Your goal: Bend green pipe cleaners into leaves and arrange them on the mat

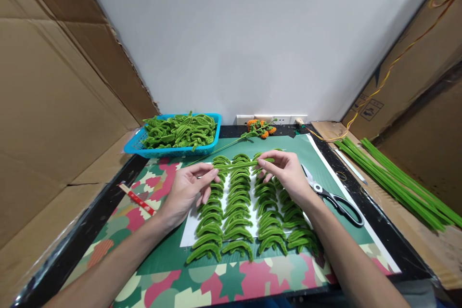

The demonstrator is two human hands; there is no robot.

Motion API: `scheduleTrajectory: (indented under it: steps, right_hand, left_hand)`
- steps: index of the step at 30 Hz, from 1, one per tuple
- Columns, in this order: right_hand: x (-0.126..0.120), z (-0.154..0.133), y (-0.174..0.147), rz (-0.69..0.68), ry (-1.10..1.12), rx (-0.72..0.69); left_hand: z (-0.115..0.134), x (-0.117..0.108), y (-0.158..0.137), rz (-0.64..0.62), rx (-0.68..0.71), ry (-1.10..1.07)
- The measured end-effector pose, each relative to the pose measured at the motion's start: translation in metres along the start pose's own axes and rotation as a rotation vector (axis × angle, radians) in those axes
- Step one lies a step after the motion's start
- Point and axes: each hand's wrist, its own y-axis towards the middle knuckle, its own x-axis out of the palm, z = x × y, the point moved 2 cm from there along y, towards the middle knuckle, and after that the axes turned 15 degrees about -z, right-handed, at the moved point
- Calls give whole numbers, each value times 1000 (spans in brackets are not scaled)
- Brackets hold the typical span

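A green pipe cleaner [238, 165] is stretched level between my two hands, over rows of curved green pieces. My left hand [193, 187] pinches its left end between thumb and fingertips. At the other end, my right hand [283, 172] grips it the same way. Below lie several columns of bent, fuzzy green pipe-cleaner pieces [237, 211], set out on white paper [188, 233]. Whether the held piece is one strand or more, I cannot tell.
A blue basket [173, 151] heaped with green pieces stands at the back left. Orange flowers on a stem [260, 127] lie near the power sockets [283, 119]. Scissors [339, 202] rest right of the rows, long green pipe cleaners [397, 183] beyond. A red-wrapped stick [140, 201] lies left.
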Motion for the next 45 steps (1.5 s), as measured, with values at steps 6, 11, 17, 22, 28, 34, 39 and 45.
scheduleTrajectory:
  steps: [6,11,17,22,28,34,39,45]
  right_hand:
    - [-1,0,0,42,-26,-41]
    - [-1,-2,0,64,-30,-39]
    - [-1,-3,-1,90,57,-45]
    - [-2,-1,1,117,116,-65]
    - [0,-2,0,138,175,-50]
    - [-3,-5,-1,182,175,-69]
    - [-1,-6,0,76,55,-76]
    - [0,-6,0,56,26,-88]
  left_hand:
    - [-1,1,-1,-59,-9,43]
    - [-5,-1,0,-77,-15,75]
    - [-5,-2,0,-114,-13,157]
    - [-3,-4,-2,-139,3,196]
    - [-1,-4,-2,-142,28,180]
    - [-4,1,-2,-120,-16,182]
    - [-9,-2,0,-100,-6,148]
    - [-4,0,-1,-88,25,123]
